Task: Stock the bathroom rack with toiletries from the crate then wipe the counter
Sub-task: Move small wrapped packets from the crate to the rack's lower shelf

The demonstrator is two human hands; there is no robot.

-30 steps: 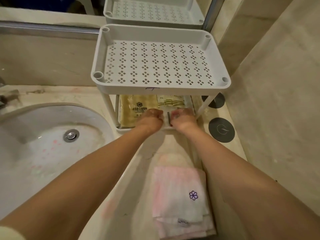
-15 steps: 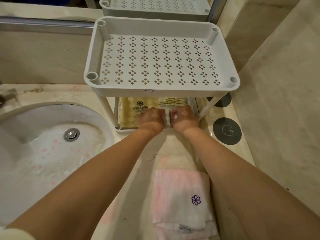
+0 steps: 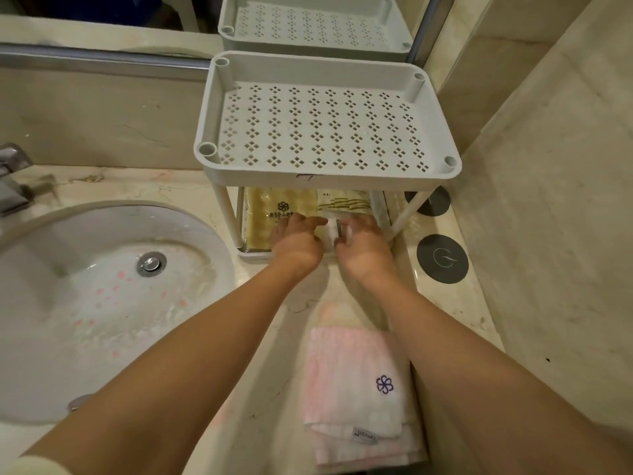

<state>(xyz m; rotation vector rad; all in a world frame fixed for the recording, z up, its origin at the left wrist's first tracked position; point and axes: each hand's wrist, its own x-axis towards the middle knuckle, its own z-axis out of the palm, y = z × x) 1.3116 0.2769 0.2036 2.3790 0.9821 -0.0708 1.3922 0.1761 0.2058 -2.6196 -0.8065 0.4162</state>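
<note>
Under the upper tray of the white rack (image 3: 329, 173), both hands reach into the lower tray (image 3: 255, 257), close together and nearly touching. The left hand (image 3: 298, 241) lies flat with its fingers stretched forward; it rests on a yellow packet (image 3: 270, 209) printed with a dark flower mark, and its forefinger points across to the right. The right hand (image 3: 364, 248) has thumb and fingers curled round a small white packet (image 3: 334, 231) with a dark stripe, holding it just beside the left forefinger and low over the lower tray. Just beyond the right hand's fingertips lies a striped packet (image 3: 346, 202), pale with yellow-green bands, side by side with the yellow one. Behind both hands, between the forearms, a folded pink and white towel (image 3: 356, 382) with a purple flower stitched on it lies on the marble counter (image 3: 329, 296). Well out to the left of the left hand sits the sink (image 3: 102, 303), with a metal tap (image 3: 13, 180) at its far edge. Right of the right hand, 2 dark round discs (image 3: 442, 258) are set in the counter. Beyond the hands a mirror (image 3: 102, 15) shows the rack's reflection.
</note>
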